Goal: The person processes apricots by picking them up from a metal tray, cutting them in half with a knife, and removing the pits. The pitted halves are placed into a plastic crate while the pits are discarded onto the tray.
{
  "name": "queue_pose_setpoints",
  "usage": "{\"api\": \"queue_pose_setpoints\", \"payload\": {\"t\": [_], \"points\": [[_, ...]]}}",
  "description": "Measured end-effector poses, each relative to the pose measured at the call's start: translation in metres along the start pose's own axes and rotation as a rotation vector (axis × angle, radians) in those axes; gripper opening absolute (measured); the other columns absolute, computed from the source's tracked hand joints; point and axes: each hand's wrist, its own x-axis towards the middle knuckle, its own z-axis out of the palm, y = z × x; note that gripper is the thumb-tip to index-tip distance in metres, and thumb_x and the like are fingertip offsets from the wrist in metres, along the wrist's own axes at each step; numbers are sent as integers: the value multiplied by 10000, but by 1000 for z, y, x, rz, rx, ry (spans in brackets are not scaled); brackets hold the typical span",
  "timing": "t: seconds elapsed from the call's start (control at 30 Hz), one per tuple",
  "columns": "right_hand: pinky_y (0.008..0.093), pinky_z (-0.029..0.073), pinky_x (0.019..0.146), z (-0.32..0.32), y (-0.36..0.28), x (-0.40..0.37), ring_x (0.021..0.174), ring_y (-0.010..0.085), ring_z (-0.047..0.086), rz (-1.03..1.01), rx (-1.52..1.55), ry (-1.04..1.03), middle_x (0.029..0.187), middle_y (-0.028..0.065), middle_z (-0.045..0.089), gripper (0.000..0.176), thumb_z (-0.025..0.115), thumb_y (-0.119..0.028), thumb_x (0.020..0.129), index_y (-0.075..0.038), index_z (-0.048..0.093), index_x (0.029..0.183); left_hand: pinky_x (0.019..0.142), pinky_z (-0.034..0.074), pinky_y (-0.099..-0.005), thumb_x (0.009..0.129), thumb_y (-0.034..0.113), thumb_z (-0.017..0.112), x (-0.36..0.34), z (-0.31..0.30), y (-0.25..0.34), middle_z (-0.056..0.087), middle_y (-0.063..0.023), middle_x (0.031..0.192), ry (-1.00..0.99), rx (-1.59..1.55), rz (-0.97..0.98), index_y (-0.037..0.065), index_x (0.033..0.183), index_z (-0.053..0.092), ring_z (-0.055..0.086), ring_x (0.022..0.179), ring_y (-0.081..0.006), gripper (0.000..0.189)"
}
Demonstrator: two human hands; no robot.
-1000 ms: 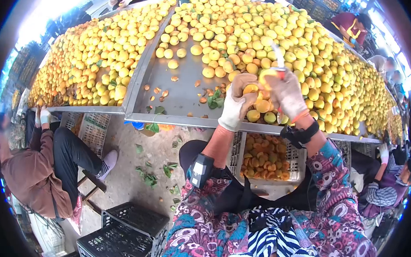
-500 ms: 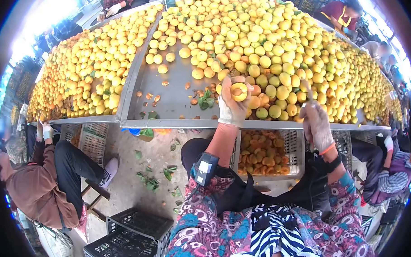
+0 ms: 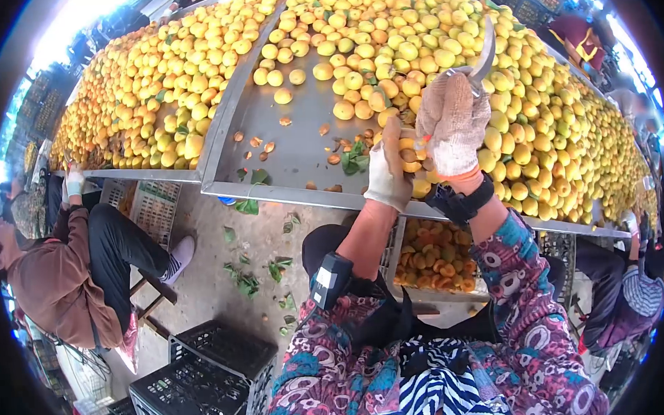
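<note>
Over the table's front edge, my gloved left hand (image 3: 390,169) is closed around a cut apricot (image 3: 411,157), whose orange flesh shows between the fingers. Right beside it, my gloved right hand (image 3: 455,123) grips a knife (image 3: 485,52) with a curved blade that points up and away from me. The fingers of that hand are bent at the apricot, and they hide part of it. A large heap of yellow apricots (image 3: 549,134) lies behind and to the right of both hands. Below the table edge, a crate holds halved apricots (image 3: 436,255).
A metal divider (image 3: 229,101) splits the steel table (image 3: 271,136). Pits and leaves (image 3: 356,161) lie on its surface. Black crates (image 3: 199,388) stand on the floor at my left. One person (image 3: 64,283) sits at the left, another (image 3: 631,299) at the right.
My right hand has moved left and up to meet my left hand at the apricot. The knife blade now points up over the heap. The view has shifted slightly.
</note>
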Motion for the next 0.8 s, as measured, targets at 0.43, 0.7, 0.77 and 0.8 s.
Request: {"api": "queue_pose_setpoints", "payload": {"t": [0.43, 0.7, 0.77, 0.8], "points": [[247, 517, 656, 16, 19, -16, 721, 136, 610, 237, 244, 79, 851, 30, 608, 177, 501, -177, 967, -44, 571, 1060, 483, 397, -266, 898, 327, 546, 12, -25, -23, 505, 28, 652, 233, 34, 28, 71, 982, 584, 501, 550, -115, 272], [276, 210, 298, 1, 36, 8, 324, 111, 290, 370, 190, 76, 470, -30, 318, 309, 460, -388, 983, -136, 516, 813, 502, 410, -270, 894, 230, 531, 7, -22, 1, 522, 6, 667, 56, 831, 385, 45, 989, 602, 499, 569, -112, 220], [274, 204, 300, -9, 31, 8, 322, 109, 282, 392, 197, 96, 468, -38, 299, 309, 456, -399, 980, -145, 516, 815, 495, 413, -262, 895, 214, 532, 6, -9, 3, 522, 9, 655, 117, 462, 69, 37, 1012, 611, 506, 562, -107, 226], [277, 200, 300, -17, 23, 7, 319, 110, 274, 400, 182, 113, 467, -42, 290, 311, 449, -406, 980, -150, 513, 816, 488, 413, -257, 896, 205, 531, 5, -1, 0, 524, 11, 649, 153, 245, -134, 33, 1024, 615, 509, 555, -105, 230]]}}
